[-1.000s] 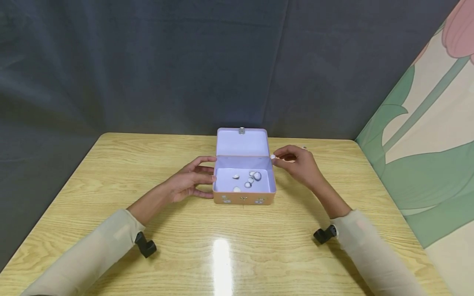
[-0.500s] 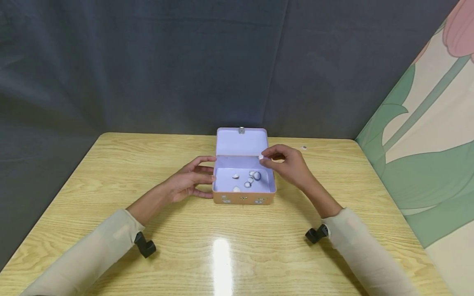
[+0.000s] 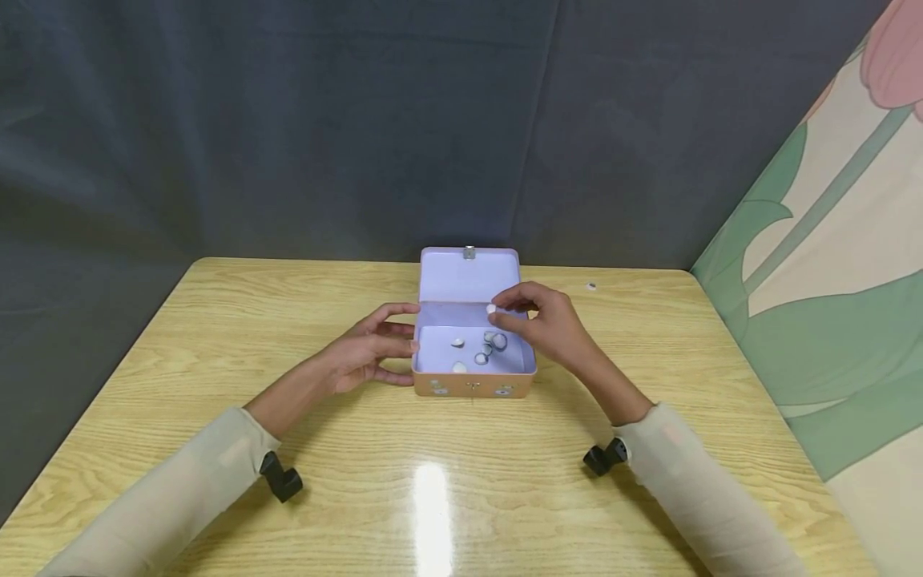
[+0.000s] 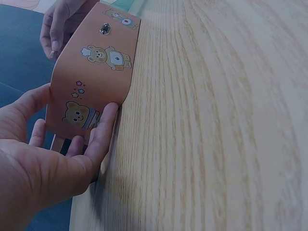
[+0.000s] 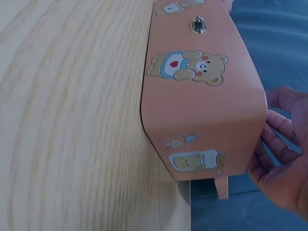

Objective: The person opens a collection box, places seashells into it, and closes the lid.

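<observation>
An open tin box [image 3: 473, 385], orange outside and lilac inside, stands on the table with its lid [image 3: 469, 274] tilted back. Several small pale seashells [image 3: 481, 358] lie on its floor. My left hand [image 3: 368, 350] rests its spread fingers against the box's left end; in the left wrist view the fingers [image 4: 103, 132] touch the bear-printed side. Over the right rear of the box, my right hand [image 3: 544, 320] pinches a small white seashell [image 3: 492, 309] between thumb and fingertips. The box wall hides this shell in the right wrist view.
The wooden table [image 3: 346, 481] carries the box near its far edge. One more small pale piece with a dark spot [image 3: 591, 286] lies at the back right. A dark curtain [image 3: 360, 128] hangs behind, and a flower-printed panel [image 3: 851, 280] stands at the right.
My right hand has moved left with the pinched seashell, from beside the box's right edge to over its inside. My left hand has stayed at the left end.
</observation>
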`<state>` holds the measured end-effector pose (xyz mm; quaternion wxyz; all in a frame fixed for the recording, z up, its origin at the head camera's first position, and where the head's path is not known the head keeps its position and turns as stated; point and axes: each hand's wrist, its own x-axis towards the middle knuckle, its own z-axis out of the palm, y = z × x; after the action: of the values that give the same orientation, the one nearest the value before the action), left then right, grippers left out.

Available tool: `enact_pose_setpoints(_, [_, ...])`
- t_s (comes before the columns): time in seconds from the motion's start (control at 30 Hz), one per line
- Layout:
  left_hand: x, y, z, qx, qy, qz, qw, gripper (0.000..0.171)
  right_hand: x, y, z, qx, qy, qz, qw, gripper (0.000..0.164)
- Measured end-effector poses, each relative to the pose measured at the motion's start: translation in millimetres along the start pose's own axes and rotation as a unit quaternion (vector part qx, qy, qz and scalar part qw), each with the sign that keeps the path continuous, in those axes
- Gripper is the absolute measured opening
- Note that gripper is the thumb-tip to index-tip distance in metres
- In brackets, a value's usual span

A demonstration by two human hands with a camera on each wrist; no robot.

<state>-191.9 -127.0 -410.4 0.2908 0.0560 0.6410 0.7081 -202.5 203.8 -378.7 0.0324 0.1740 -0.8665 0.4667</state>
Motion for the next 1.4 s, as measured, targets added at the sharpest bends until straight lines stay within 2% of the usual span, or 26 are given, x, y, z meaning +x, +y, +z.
enact_pose_setpoints(0.3, [-0.8, 0.4, 0.0, 0.001, 0.005, 0.000, 1.0000, 0.075, 2.0, -2.3, 11.7, 0.008, -0.027, -0.023, 0.999, 0.023])
enact_pose_setpoints(0.8, [0.4, 0.7, 0.2, -0.001, 0.005, -0.005, 1.0000, 0.075, 1.8, -9.8, 20.4, -0.006, -0.046, -0.030, 0.998, 0.030])
enact_pose_setpoints(1.1, [-0.9, 1.5, 0.0, 0.001, 0.006, -0.003, 1.0000, 0.075, 1.2, -6.5, 3.1, -0.020, -0.023, -0.014, 0.999, 0.025])
enact_pose_setpoints(1.4, [0.0, -1.1, 0.9, 0.002, 0.007, -0.003, 1.0000, 0.077, 4.3, 16.0, -31.1, -0.039, 0.020, 0.010, 0.999, 0.024])
